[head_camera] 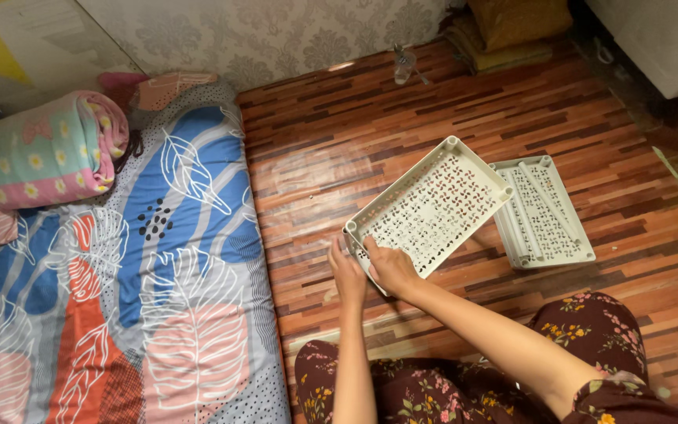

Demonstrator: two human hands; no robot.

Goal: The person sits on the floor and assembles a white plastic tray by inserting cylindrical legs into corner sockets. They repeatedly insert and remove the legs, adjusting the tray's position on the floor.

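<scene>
Wood-patterned floor [449, 102]: left hand [347, 276] and right hand [390, 267] clamp the near corner of a light-looking, stiff, perforated cream plastic tray [431, 206].

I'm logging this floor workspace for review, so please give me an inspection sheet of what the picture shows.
Surface: wood-pattern floor, glossy.
Job's things: white perforated tray, tilted, near corner held; second white tray lies flat beside it, the first tray's far corner overlapping its edge.
Clutter: small clear bottle by the wall.
Grip: left hand and right hand both on the tray's near corner.
Cables: nothing seen.
Surroundings: leaf-print mattress, rolled flowered blanket, folded cloths, patterned wall.
</scene>
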